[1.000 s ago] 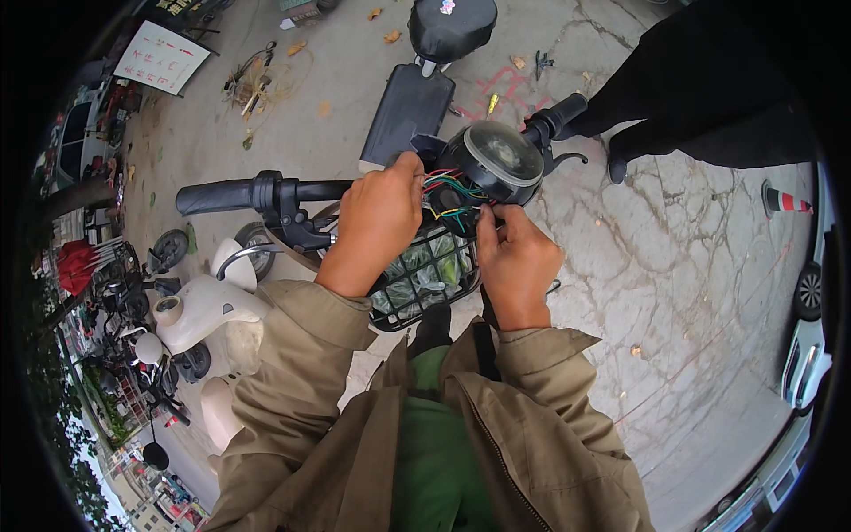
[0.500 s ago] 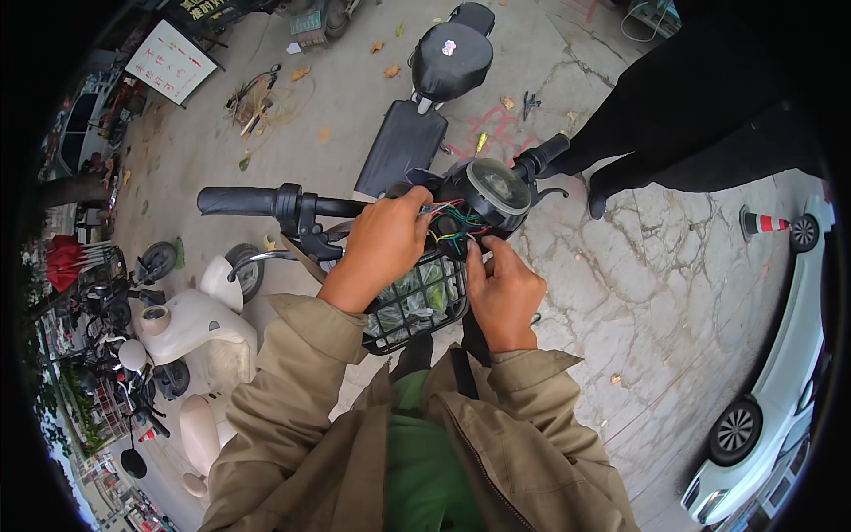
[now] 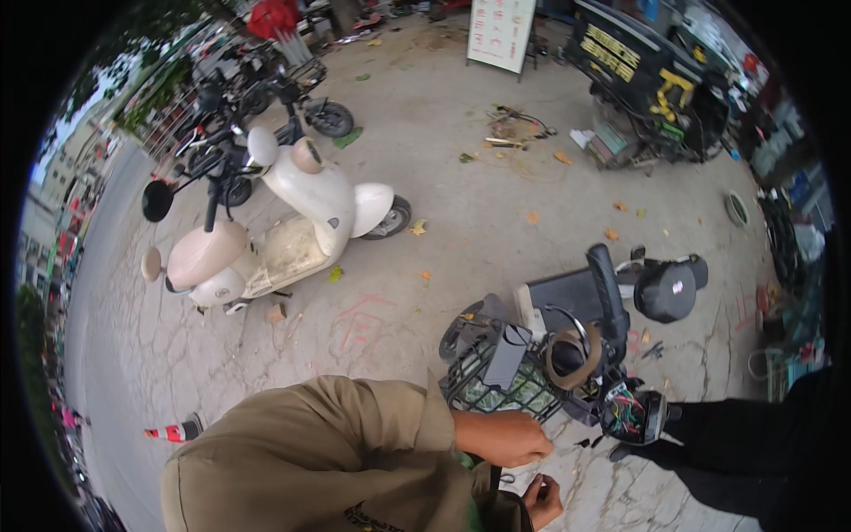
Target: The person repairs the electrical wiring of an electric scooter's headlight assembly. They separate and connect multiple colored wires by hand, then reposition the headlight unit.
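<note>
My left hand [image 3: 507, 438] is closed in front of the black wire basket [image 3: 458, 390], its fingers curled. Just below it, my right hand [image 3: 542, 503] is curled too, the fingers bent inward. Whatever either one grips, if anything, is too small or hidden. Both hands are apart from the electric scooter's headlight housing [image 3: 654, 415], where coloured wires [image 3: 625, 417] hang exposed. A flat grey phone-like thing [image 3: 508, 357] rests on the basket, beside a brown ring-shaped piece [image 3: 572, 356]. The black handlebar grip [image 3: 606, 288] points away from me.
A person in black trousers [image 3: 727, 443] stands at the right beside the scooter. A cream scooter [image 3: 301, 222] is parked at the left, near a traffic cone [image 3: 175, 430]. Loose cables [image 3: 519, 129] lie on the pavement; a loaded dark cart [image 3: 647, 80] stands beyond.
My view has swung left, so the scooter now appears at the right. Both hands have come away from the headlight wires and drawn close together beside the basket.
</note>
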A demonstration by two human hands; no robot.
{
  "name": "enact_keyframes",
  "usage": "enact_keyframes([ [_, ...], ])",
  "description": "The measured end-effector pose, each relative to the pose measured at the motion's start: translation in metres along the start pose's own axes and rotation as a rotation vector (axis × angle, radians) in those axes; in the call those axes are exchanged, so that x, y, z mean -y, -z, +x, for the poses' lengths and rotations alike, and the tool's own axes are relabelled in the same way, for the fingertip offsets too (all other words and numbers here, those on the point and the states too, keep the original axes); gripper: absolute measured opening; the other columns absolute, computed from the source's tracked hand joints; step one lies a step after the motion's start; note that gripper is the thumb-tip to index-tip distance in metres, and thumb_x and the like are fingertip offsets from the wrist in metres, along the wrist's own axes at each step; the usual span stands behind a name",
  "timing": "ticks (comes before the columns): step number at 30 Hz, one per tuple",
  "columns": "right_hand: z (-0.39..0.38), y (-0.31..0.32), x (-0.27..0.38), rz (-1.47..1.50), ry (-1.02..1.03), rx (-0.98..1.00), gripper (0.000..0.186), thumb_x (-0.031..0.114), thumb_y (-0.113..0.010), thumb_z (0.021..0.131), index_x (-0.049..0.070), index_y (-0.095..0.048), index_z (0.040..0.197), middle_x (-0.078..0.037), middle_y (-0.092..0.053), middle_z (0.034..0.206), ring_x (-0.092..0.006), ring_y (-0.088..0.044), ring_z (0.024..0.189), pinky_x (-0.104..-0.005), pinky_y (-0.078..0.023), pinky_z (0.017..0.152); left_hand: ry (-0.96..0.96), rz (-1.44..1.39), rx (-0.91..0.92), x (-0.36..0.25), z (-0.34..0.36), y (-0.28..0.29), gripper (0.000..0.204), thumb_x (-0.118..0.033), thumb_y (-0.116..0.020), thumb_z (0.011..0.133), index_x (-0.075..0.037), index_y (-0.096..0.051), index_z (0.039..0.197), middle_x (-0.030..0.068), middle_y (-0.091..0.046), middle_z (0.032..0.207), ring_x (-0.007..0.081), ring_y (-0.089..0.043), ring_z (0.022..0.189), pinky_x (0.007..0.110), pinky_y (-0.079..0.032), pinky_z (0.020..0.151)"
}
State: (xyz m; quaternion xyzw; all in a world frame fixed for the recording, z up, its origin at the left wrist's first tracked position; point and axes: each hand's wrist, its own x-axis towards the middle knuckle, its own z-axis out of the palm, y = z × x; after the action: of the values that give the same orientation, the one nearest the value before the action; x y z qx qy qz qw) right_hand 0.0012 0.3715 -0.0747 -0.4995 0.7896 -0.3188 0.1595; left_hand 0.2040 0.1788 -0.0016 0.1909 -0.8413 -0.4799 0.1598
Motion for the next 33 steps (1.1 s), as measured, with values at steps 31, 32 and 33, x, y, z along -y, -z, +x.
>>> enact_keyframes([
  [31,-0.163,0.021,-0.029,0.181,0.516,0.569,0.010,0.014,-0.083,0.093,0.005,-0.081,0.097,-0.012,-0.067,0.061,-0.0241,-0.064,0.053,-0.0403,-0.050,0.055,1.796,-0.180,-0.363,0.014,-0.492,-0.438,0.039,-0.030,-0.088,0.076,-0.007,-0.087,0.108,0.0237,-0.081,0.116,0.0435,-0.077,0.115,0.053,-0.062,0.097],
  [32,-0.165,0.027,-0.027,0.167,0.493,0.549,0.009,0.015,-0.083,0.093,0.007,-0.081,0.097,-0.013,-0.068,0.062,-0.0291,-0.067,0.054,-0.0426,-0.051,0.055,1.815,-0.122,-0.336,0.007,-0.490,-0.420,0.038,-0.030,-0.088,0.076,-0.006,-0.087,0.106,0.0240,-0.081,0.115,0.0440,-0.077,0.114,0.053,-0.062,0.096],
  [33,-0.168,0.030,-0.027,0.165,0.461,0.521,0.009,0.015,-0.083,0.093,0.006,-0.081,0.096,-0.013,-0.068,0.062,-0.0293,-0.066,0.054,-0.0429,-0.051,0.055,1.783,-0.080,-0.307,0.004,-0.495,-0.407,0.034,-0.026,-0.079,0.083,-0.005,-0.086,0.108,0.0261,-0.081,0.116,0.0458,-0.076,0.114,0.054,-0.062,0.097],
])
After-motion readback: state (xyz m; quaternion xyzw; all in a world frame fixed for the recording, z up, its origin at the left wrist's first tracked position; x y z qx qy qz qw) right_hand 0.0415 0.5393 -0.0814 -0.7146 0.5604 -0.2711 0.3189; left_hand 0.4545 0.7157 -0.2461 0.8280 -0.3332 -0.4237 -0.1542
